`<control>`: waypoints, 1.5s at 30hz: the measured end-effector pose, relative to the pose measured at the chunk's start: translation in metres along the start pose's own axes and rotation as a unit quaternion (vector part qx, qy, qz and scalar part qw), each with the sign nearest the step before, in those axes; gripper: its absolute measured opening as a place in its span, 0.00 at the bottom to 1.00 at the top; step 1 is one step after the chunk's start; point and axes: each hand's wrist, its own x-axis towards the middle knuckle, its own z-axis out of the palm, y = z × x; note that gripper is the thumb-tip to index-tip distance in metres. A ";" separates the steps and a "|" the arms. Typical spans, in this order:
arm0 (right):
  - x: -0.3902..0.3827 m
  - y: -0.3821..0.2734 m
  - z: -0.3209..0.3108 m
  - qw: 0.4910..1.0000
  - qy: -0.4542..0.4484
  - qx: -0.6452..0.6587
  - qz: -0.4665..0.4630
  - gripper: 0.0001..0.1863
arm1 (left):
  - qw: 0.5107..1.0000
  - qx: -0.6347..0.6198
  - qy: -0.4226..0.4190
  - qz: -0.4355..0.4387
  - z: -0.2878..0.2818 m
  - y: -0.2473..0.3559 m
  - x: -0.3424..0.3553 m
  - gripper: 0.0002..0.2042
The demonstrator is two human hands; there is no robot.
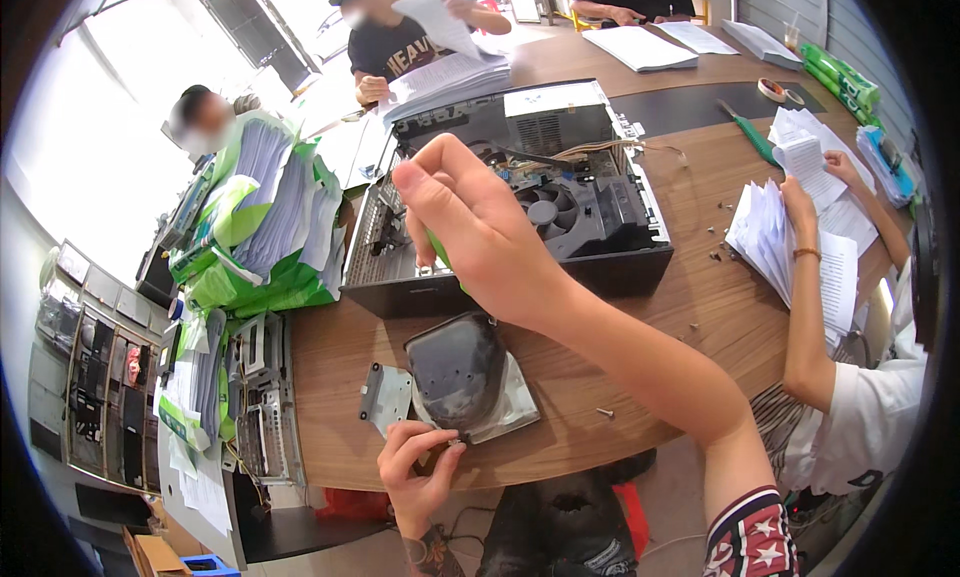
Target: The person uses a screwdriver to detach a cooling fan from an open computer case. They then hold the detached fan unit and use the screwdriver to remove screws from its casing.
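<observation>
An opened desktop computer case stands in front of me, its black fan and boards exposed. Above its near left part, my right hand is closed around a green tool, mostly hidden by the fingers. Nearer to me lies a dark, rounded plastic part, on a flat metal plate. At that plate's near edge, my left hand pinches a small shiny screw between thumb and finger. Just left of the plastic part rests a metal bracket.
Bagged paper stacks crowd the left, beside a metal drive frame. Loose screws and a green-handled tool lie to the right. Another person's hands hold papers there. Across the table a person handles a paper stack.
</observation>
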 end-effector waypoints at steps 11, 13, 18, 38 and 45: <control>0.000 -0.005 0.004 0.959 0.092 -0.254 -0.083 0.19 | 1.000 -0.002 0.009 -0.019 0.000 0.000 0.000 0.12; 0.001 -0.005 0.002 0.949 0.095 -0.280 -0.107 0.20 | 0.999 -0.030 -0.009 -0.043 -0.002 0.006 0.000 0.12; 0.001 -0.008 -0.005 0.926 0.078 -0.331 -0.167 0.21 | 0.999 -0.043 -0.016 -0.027 -0.001 0.006 0.002 0.12; -0.009 -0.021 0.000 0.794 0.033 -0.554 -0.250 0.13 | 0.999 -0.017 0.006 -0.027 0.000 -0.005 -0.002 0.12; -0.008 -0.018 -0.005 0.839 0.027 -0.501 -0.212 0.16 | 0.999 -0.018 0.011 -0.031 0.000 -0.002 -0.001 0.12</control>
